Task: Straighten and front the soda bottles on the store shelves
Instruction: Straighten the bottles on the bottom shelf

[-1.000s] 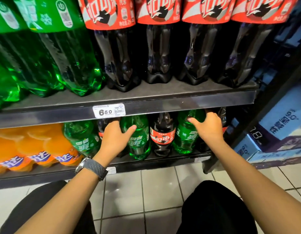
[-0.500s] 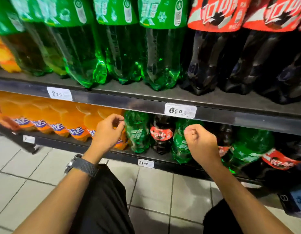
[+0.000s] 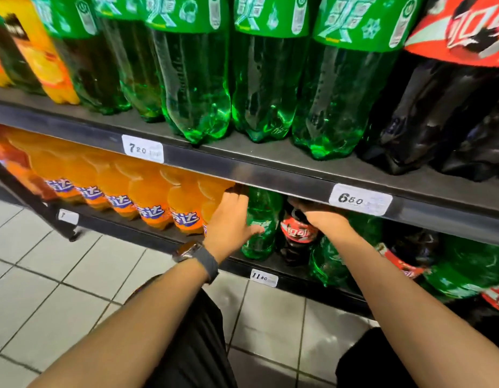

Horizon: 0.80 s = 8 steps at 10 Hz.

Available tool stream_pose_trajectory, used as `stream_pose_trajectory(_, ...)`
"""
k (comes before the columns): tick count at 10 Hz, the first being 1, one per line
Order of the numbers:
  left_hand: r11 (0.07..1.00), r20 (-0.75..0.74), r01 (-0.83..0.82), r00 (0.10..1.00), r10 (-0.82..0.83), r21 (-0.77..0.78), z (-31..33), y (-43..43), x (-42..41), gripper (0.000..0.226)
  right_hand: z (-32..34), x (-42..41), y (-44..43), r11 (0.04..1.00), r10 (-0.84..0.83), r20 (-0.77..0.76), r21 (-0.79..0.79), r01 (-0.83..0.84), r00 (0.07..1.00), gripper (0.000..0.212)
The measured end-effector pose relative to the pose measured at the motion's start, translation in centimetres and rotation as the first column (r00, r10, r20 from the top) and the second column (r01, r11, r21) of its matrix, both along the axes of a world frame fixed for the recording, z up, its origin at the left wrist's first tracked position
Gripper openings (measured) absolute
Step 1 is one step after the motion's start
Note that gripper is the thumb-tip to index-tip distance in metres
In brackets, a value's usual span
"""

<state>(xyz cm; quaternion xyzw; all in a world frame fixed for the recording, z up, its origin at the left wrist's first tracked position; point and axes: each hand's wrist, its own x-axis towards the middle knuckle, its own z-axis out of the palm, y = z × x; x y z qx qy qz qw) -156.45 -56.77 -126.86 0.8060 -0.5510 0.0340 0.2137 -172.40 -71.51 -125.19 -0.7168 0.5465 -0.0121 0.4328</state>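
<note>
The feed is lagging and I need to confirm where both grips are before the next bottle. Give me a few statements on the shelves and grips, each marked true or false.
1. The left grip holds the small green bottle on the lower shelf. True.
2. The right grip rests on an orange bottle. False: it rests on top of the red-labelled cola bottle.
3. A watch sits on the left wrist. True.
4. The price tag just above the right grip reads 7.20. False: the 6.50 tag is there; the 7.20 tag is further left.
5. Large green bottles stand on the upper shelf. True.
</note>
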Motion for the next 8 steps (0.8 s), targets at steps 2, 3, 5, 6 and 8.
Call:
stream_pose_trajectory(2, 0.999, 0.029, -0.034, 0.999, 0.034, -0.002, -0.7, -1.1, 0.4, 0.048, -0.7, 1.0, -1.6, 0.996, 0.073, 0.012, 0.053, -0.073, 0.997, 0.058)
stream_pose_trajectory(3, 0.999, 0.016, -0.032, 0.999, 0.032, 0.005, -1.0, -1.1, 0.8, 0.045, 0.0, 1.3, -1.6, 0.999, 0.001, 0.138, -0.05, 0.006, 0.99, 0.057)
stream_pose_trajectory(5, 0.999, 0.011, -0.004, 1.0, 0.005, -0.051, -0.7, -0.5, 0.0, 0.035, -0.3, 1.2, -1.6, 0.994, -0.09, 0.258, -0.031, 0.102, 0.962, 0.057)
stream_pose_trajectory(6, 0.985, -0.022, 0.044, 0.999, -0.049, -0.169, 0.0, 1.4, 1.0, 0.029, 0.0, 0.6, -0.6, 0.995, -0.069, 0.196, 0.085, 0.054, 0.978, 0.048)
stream_pose_trajectory(8, 0.945, -0.099, -0.203, 0.978, 0.183, -0.257, 1.5, 6.2, 8.8, 0.036, 0.8, 1.4, 4.1, 0.759, -0.061, -0.131, -0.65, -0.039, 0.989, 0.056)
